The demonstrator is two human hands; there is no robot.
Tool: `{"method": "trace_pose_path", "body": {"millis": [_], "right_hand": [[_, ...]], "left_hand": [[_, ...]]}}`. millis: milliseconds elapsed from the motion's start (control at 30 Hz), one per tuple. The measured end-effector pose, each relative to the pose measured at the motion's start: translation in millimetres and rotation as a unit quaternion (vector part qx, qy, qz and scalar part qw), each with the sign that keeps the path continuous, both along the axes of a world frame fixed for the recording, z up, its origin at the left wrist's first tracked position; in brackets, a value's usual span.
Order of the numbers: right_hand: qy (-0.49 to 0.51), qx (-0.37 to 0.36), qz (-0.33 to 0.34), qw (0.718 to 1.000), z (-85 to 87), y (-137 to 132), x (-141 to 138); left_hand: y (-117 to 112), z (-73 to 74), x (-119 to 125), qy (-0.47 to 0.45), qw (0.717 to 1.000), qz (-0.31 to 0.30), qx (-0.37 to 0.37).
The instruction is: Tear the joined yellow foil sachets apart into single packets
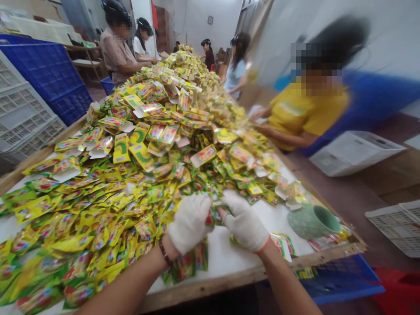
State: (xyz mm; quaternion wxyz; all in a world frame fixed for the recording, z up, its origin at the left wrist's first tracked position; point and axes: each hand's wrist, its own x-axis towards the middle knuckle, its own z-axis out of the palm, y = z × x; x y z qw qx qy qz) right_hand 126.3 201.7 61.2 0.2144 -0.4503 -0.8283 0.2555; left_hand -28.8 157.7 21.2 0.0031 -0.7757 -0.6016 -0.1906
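Both of my hands wear white knit gloves and meet near the front edge of the table. My left hand [190, 221] is curled shut around a small bunch of yellow-green sachets [210, 217]. My right hand [244, 223] is closed on the same bunch from the right. A huge heap of the same sachets [157, 131] covers the white table [226, 258] and rises toward the far end. More sachets lie loose under and beside my left wrist.
A green cup [311, 221] lies on its side at the table's right front corner. A person in a yellow shirt [305, 113] sits at the right side, and other people work further back. Blue crates [49, 70] and white crates [19, 113] stand left; a blue crate [341, 275] sits under the corner.
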Motion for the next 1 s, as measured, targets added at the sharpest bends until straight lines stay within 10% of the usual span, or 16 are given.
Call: {"method": "trace_pose_path", "body": {"millis": [433,733,1000], "right_hand": [[0.149,-0.139,-0.013,0.979,-3.3,-16.0,6.2],[0.237,-0.413,-0.005,0.879,-8.3,-30.6,8.6],[0.253,-0.426,0.005,0.869,-15.6,-33.4,24.1]], "left_hand": [[0.2,0.5,-1.2,0.012,0.999,-0.034,0.029],[-2.8,1.3,6.6,0.008,1.0,-0.014,0.011],[-1.1,16.2,-1.2,-0.185,0.962,-0.072,-0.188]]}}
